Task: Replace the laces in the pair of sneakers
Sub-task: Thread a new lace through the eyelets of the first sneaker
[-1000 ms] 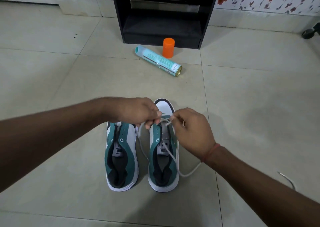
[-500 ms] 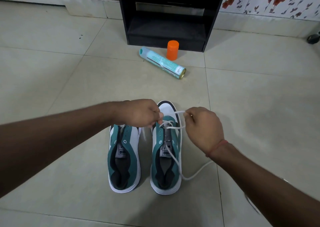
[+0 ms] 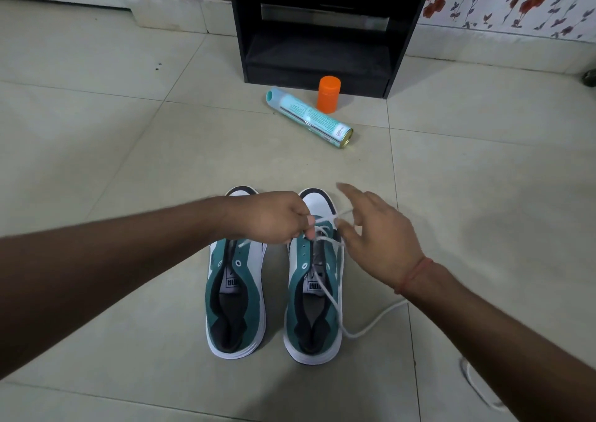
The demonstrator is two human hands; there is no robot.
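Since 0.5 s ago, right hand (image 3: 374,244) fingers have spread, thumb touching the white lace (image 3: 333,295); left hand (image 3: 274,216) pinches it over the right sneaker (image 3: 312,292). 2 sneakers lie parallel on the tiled floor (image 3: 129,163), toes toward a spray can (image 3: 308,116), orange cap (image 3: 328,94) and black shelf (image 3: 325,24).

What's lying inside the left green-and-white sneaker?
Inside the left green-and-white sneaker only a dark insole and its logo tongue show, no lace threaded. The left hand covers its front eyelets, so that part is hidden.
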